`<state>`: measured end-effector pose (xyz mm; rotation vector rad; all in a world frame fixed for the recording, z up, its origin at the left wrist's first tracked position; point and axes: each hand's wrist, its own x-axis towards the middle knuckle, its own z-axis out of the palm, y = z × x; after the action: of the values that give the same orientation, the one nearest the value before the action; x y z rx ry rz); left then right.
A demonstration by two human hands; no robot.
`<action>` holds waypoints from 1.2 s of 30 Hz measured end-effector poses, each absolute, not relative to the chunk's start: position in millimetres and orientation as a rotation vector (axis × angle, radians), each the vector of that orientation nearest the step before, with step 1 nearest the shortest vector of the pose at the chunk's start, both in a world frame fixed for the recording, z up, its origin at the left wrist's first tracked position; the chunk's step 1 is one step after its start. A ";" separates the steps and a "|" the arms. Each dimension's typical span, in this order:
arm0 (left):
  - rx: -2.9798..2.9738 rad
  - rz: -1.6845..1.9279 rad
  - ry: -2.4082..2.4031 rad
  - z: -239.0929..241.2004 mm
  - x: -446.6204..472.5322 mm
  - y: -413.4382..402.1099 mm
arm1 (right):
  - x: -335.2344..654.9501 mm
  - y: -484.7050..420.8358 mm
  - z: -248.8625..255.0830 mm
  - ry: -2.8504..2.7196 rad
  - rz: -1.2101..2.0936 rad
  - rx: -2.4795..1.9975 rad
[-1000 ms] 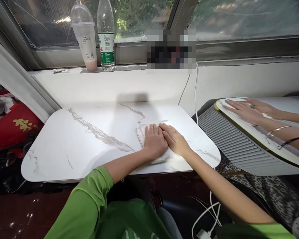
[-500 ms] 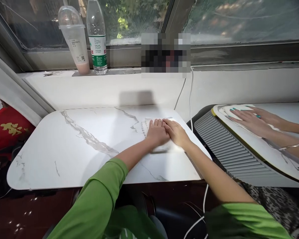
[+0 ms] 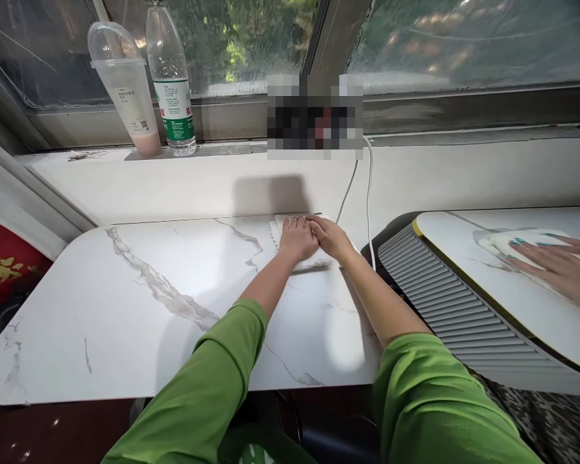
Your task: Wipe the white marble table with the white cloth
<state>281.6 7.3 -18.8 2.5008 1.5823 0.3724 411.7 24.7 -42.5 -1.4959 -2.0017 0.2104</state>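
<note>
A folded white cloth [image 3: 315,263] lies near the back edge of the white, grey-veined tabletop [image 3: 130,341], close to the wall. Flat on top of it rests my left hand [image 3: 298,240], its fingers stretched forward. My right hand [image 3: 332,237] sits beside it on the cloth, its fingertips overlapping the inner edge of my left hand. Both palms press down, and neither hand is curled round the cloth. The hands hide much of the cloth; its stitched left edge and front edge show.
On the window ledge stand a lidded plastic cup [image 3: 125,96] and a water bottle [image 3: 174,109]. White cables [image 3: 370,193] hang down the wall on the right. Another person's hand [image 3: 555,261] presses a white cloth [image 3: 500,245] on a second table [image 3: 459,258].
My hands and the cloth have slid away from me, toward the table's back edge. The view has shifted. The other person's hands and cloth have moved right on the second table.
</note>
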 end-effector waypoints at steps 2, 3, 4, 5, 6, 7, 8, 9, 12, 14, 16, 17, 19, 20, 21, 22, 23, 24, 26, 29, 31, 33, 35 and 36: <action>2.512 0.344 1.580 -17.7 280.1 3.0 | 411.2 19.9 -43.4 -2.009 0.184 -1.492; 2.522 0.325 1.573 -17.0 279.2 -0.2 | 410.6 15.6 -43.7 -2.009 0.171 -1.505; 2.532 0.306 1.564 -16.3 278.5 -4.2 | 410.0 10.3 -43.9 -2.007 0.160 -1.526; 2.539 0.290 1.555 -15.7 278.2 -9.2 | 409.8 3.9 -44.2 -2.006 0.150 -1.549; 2.544 0.275 1.547 -15.4 278.4 -15.2 | 410.1 -3.6 -44.7 -2.009 0.139 -1.567; 2.547 0.268 1.542 -15.5 279.3 -22.6 | 411.1 -12.3 -45.4 -2.015 0.126 -1.576; 2.551 0.265 1.540 -15.9 280.7 -31.5 | 412.9 -22.3 -46.2 -2.028 0.112 -1.579; 2.557 0.266 1.538 -16.6 282.5 -41.9 | 415.3 -33.6 -47.0 -2.042 0.101 -1.580; 2.599 0.321 1.528 -19.3 286.5 -81.9 | 422.1 -75.7 -47.8 -2.068 0.093 -1.598; 2.625 0.358 1.498 -19.7 284.2 -112.4 | 422.2 -108.0 -46.5 -2.078 0.102 -1.602; 2.638 0.358 1.456 -18.9 276.3 -140.4 | 416.2 -138.7 -44.3 -2.086 0.114 -1.604; 2.644 0.346 1.433 -18.2 270.8 -151.8 | 411.1 -151.7 -43.3 -2.085 0.118 -1.610; 2.651 0.326 1.397 -17.1 258.3 -167.5 | 398.3 -170.2 -41.4 -2.073 0.126 -1.628; 2.651 0.317 1.385 -16.6 252.1 -171.6 | 391.4 -175.4 -40.4 -2.067 0.129 -1.633; 2.651 0.309 1.375 -16.3 246.4 -173.2 | 384.8 -178.0 -39.4 -2.063 0.132 -1.636; 2.649 0.301 1.369 -16.1 241.4 -172.9 | 378.7 -178.4 -38.4 -2.061 0.132 -1.635; 2.645 0.297 1.368 -16.0 237.3 -170.9 | 373.4 -177.0 -37.2 -2.061 0.132 -1.631; 2.642 0.294 1.366 -16.0 233.9 -167.7 | 368.9 -174.3 -36.1 -2.058 0.129 -1.627; 2.638 0.283 1.354 -15.9 229.0 -158.6 | 361.7 -166.6 -34.1 -2.045 0.122 -1.622; 2.620 0.249 1.327 -14.7 223.1 -139.6 | 352.6 -150.7 -32.1 -2.009 0.114 -1.635; 2.602 0.212 1.319 -12.6 217.5 -122.8 | 345.1 -136.0 -31.6 -1.990 0.101 -1.646; 2.584 0.177 1.323 -9.8 209.2 -102.3 | 335.4 -116.4 -31.8 -1.988 0.094 -1.647; 2.581 0.158 1.340 -7.3 198.4 -79.0 | 323.9 -91.6 -32.1 -1.974 0.092 -1.658; 2.583 0.154 1.351 -6.4 192.4 -67.0 | 317.8 -77.7 -32.2 -1.960 0.092 -1.662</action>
<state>192.4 -67.0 -6.4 2.5833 1.3513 0.1544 317.8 -77.7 -32.2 -1.6624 -1.9605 0.0915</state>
